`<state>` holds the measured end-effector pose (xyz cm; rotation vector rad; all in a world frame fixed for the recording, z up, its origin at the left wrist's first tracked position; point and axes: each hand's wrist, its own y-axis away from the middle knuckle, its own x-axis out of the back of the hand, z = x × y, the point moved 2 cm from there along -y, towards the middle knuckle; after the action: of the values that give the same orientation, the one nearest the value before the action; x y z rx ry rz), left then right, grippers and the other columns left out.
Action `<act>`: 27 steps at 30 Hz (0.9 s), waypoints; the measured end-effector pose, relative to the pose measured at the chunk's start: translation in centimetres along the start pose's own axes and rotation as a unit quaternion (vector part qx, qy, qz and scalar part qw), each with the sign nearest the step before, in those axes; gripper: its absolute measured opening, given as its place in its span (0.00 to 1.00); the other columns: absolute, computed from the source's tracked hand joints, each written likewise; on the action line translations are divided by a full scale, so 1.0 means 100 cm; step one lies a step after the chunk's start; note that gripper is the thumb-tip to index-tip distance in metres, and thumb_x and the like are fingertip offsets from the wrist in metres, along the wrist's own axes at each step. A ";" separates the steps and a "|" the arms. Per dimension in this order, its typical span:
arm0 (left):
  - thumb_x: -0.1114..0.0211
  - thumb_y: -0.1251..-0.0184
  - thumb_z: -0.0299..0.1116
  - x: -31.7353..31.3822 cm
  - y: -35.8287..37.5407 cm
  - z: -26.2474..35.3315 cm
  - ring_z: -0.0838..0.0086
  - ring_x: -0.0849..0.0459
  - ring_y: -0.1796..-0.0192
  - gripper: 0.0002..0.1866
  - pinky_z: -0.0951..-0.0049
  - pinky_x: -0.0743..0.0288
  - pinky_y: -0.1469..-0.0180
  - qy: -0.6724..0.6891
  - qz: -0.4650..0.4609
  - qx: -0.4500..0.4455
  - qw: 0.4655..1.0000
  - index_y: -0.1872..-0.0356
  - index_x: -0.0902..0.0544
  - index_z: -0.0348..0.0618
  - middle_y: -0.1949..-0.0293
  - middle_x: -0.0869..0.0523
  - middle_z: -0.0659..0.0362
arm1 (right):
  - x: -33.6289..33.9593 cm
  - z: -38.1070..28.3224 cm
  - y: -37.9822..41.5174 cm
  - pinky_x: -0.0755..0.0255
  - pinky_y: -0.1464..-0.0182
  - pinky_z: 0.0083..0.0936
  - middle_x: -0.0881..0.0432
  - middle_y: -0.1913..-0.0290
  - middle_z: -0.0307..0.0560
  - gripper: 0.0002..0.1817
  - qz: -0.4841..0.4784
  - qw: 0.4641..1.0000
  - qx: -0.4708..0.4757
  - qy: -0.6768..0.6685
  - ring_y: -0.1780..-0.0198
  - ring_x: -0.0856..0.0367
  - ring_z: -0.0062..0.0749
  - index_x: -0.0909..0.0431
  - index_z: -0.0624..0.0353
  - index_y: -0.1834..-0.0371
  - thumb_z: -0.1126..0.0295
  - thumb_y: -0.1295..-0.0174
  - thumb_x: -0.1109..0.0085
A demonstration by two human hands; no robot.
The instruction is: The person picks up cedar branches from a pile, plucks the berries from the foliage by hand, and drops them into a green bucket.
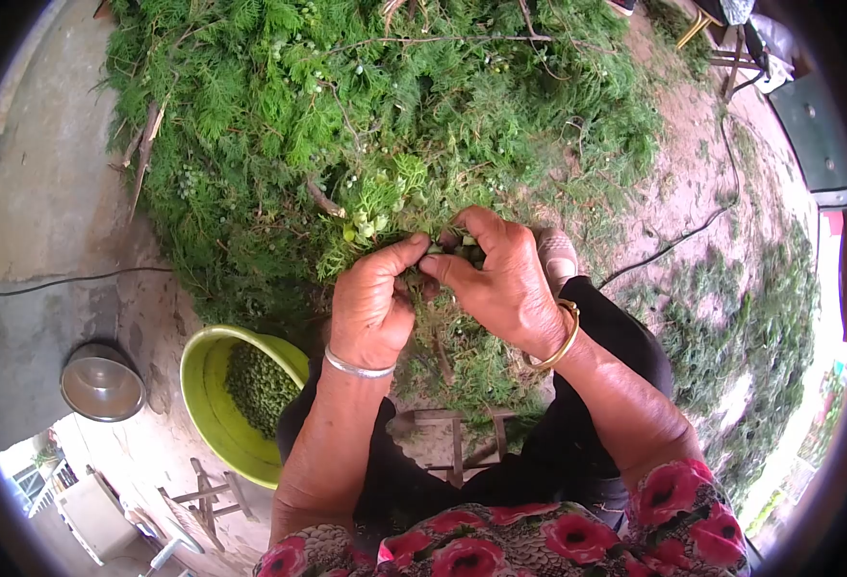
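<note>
My left hand (375, 298) is closed, thumb and fingers pinching a leafy green conifer sprig (339, 252). Pale green cones (370, 227) hang in a cluster on it, just above the left thumb. Close against it, my right hand (502, 281) is curled, with the thumb and forefinger meeting at a small green cone (435, 249). More dark green cones (471, 254) show inside the curled right fingers. The fingertips of both hands nearly touch, and part of the stem is hidden behind them.
A large heap of cut conifer branches (250, 115) spreads ahead. On the left stands a yellow-green bucket (195, 385) with many green cones (260, 385) inside. Beyond it sits a metal bowl (103, 383). A black cable (673, 245) crosses the ground on the right.
</note>
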<state>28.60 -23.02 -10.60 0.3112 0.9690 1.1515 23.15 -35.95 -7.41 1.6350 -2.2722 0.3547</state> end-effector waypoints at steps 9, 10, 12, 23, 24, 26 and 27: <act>0.37 0.44 0.27 0.002 0.000 -0.001 0.76 0.30 0.71 0.11 0.71 0.33 0.66 0.068 -0.147 0.025 0.986 0.60 0.21 0.33 0.65 0.19 0.55 | 0.014 0.010 -0.007 0.35 0.79 0.13 0.22 0.74 0.44 0.07 -0.062 0.861 -0.232 -0.449 0.74 0.22 0.21 0.24 0.65 0.70 0.72 0.40 0.47; 0.37 0.44 0.27 -0.001 0.003 0.001 0.76 0.30 0.71 0.11 0.71 0.33 0.66 0.067 -0.148 0.026 0.986 0.60 0.21 0.33 0.65 0.19 0.55 | 0.016 0.010 -0.008 0.37 0.80 0.12 0.22 0.73 0.44 0.08 -0.029 0.903 -0.186 -0.385 0.72 0.23 0.20 0.24 0.64 0.69 0.70 0.40 0.47; 0.37 0.45 0.23 -0.006 0.012 0.006 0.74 0.30 0.72 0.08 0.70 0.34 0.66 0.084 -0.105 0.015 0.991 0.65 0.21 0.30 0.69 0.21 0.56 | 0.019 0.009 -0.011 0.38 0.80 0.13 0.22 0.71 0.45 0.06 -0.012 0.836 -0.277 -0.474 0.70 0.23 0.19 0.24 0.65 0.68 0.73 0.40 0.47; 0.37 0.38 0.29 -0.017 0.018 -0.001 0.74 0.29 0.72 0.11 0.73 0.37 0.73 -0.034 -0.062 -0.031 0.997 0.55 0.23 0.40 0.66 0.22 0.63 | 0.015 0.014 -0.013 0.43 0.82 0.15 0.28 0.84 0.35 0.12 0.043 0.914 -0.201 -0.351 0.83 0.35 0.14 0.28 0.61 0.83 0.73 0.45 0.37; 0.37 0.38 0.29 -0.020 0.019 -0.002 0.74 0.29 0.72 0.11 0.73 0.37 0.73 -0.034 -0.062 -0.031 0.997 0.55 0.23 0.40 0.66 0.22 0.63 | 0.015 0.017 -0.012 0.44 0.82 0.16 0.29 0.84 0.35 0.13 0.054 0.924 -0.196 -0.324 0.84 0.36 0.14 0.29 0.61 0.84 0.73 0.44 0.38; 0.36 0.38 0.28 -0.020 0.019 0.001 0.76 0.31 0.76 0.09 0.76 0.39 0.75 -0.053 0.013 -0.101 0.993 0.59 0.23 0.41 0.68 0.23 0.63 | 0.018 0.015 -0.011 0.45 0.82 0.15 0.28 0.82 0.37 0.11 0.048 0.925 -0.223 -0.304 0.82 0.36 0.15 0.29 0.61 0.80 0.72 0.42 0.41; 0.36 0.39 0.28 -0.010 0.012 -0.002 0.78 0.33 0.78 0.06 0.78 0.40 0.77 -0.038 0.000 -0.081 0.996 0.62 0.23 0.41 0.71 0.24 0.63 | 0.020 0.014 -0.011 0.45 0.81 0.14 0.27 0.79 0.38 0.10 0.043 0.926 -0.247 -0.282 0.81 0.36 0.15 0.29 0.62 0.76 0.70 0.39 0.44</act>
<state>27.58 -23.46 -9.44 0.2233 0.8033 1.2018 23.42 -38.61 -7.90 1.4877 -2.5329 -0.7159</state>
